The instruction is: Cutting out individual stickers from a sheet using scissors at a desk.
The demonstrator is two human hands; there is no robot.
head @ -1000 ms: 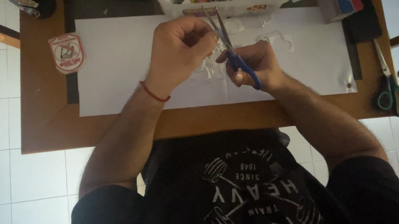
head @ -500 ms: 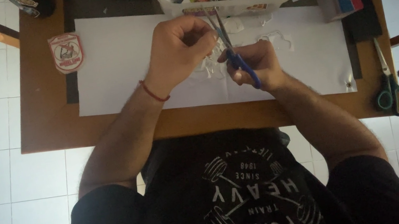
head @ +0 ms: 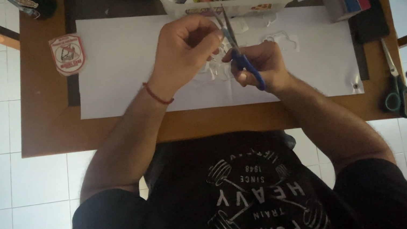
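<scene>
Near the table's [head: 205, 122] middle, above the white sheet [head: 115, 74]: right hand [head: 260, 62] closed through blue-handled scissors [head: 237, 49], left hand [head: 183, 52] fingers pinching a small paper cutout [head: 217, 66] at the blades; green-handled scissors [head: 398, 91] by the right edge.

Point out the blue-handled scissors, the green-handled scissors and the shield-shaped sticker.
blue-handled scissors [head: 246, 65]: head view, on the blue handle.
green-handled scissors [head: 400, 97]: head view, on the green handle loops.
shield-shaped sticker [head: 67, 53]: head view, on its middle.
</scene>
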